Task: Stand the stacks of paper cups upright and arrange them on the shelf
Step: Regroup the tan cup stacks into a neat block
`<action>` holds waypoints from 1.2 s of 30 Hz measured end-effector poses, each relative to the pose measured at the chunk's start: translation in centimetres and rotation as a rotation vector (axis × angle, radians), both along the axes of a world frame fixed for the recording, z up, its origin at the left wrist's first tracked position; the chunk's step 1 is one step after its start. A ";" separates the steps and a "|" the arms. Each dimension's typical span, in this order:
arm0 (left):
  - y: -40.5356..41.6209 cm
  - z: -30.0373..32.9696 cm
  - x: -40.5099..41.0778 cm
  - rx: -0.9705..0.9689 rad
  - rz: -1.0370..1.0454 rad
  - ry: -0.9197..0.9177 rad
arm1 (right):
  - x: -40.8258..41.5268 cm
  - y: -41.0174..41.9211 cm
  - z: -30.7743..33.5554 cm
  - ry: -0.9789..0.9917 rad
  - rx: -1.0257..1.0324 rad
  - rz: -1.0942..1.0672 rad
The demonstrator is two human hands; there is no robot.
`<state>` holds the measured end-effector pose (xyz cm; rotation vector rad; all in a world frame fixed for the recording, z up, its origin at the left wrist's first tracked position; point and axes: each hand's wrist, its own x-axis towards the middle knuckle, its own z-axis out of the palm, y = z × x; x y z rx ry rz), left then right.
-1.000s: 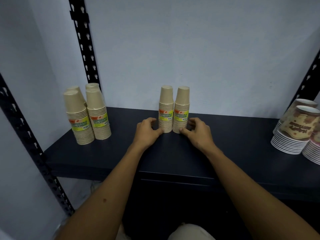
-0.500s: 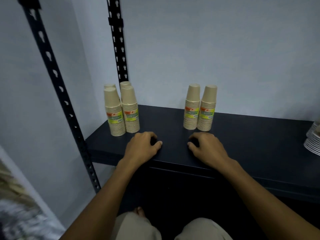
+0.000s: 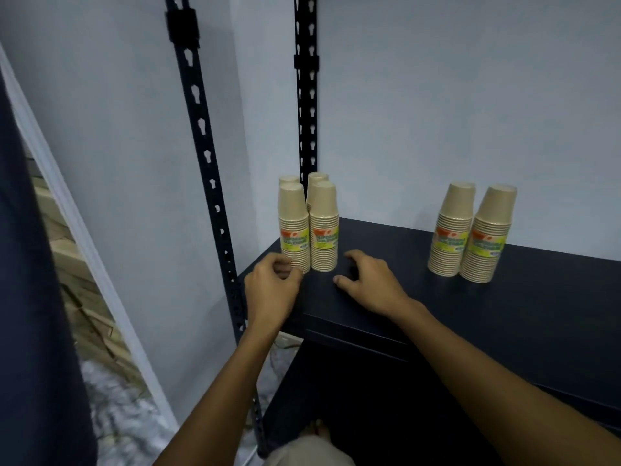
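The left hand (image 3: 268, 290) is at the front left corner of the dark shelf (image 3: 504, 314), fingers curled loosely and holding nothing, at the base of the four-stack cluster of paper cups (image 3: 309, 227); contact cannot be confirmed. The right hand (image 3: 368, 282) rests on the shelf, fingers relaxed and gripping nothing, just right of that cluster. A pair of upright stacks (image 3: 472, 233) stands well right of the right hand.

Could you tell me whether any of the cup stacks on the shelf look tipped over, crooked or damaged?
Nothing stands out. The four tan paper cup stacks at the dark shelf's left corner and the two tan paper cup stacks further right all stand upright, wrappers intact, none fallen or crushed.
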<state>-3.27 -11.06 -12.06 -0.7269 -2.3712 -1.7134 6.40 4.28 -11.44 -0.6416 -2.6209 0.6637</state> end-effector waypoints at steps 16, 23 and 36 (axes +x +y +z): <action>2.0 0.7 -1.3 0.111 -0.131 -0.208 | -2.0 0.0 0.1 0.420 -0.445 0.056; 4.1 0.5 1.2 0.101 -0.283 -0.249 | 2.8 1.6 -0.2 0.429 -0.387 -0.046; 11.1 0.7 8.1 0.062 -0.631 -0.337 | 14.0 5.9 0.3 0.430 -0.343 -0.233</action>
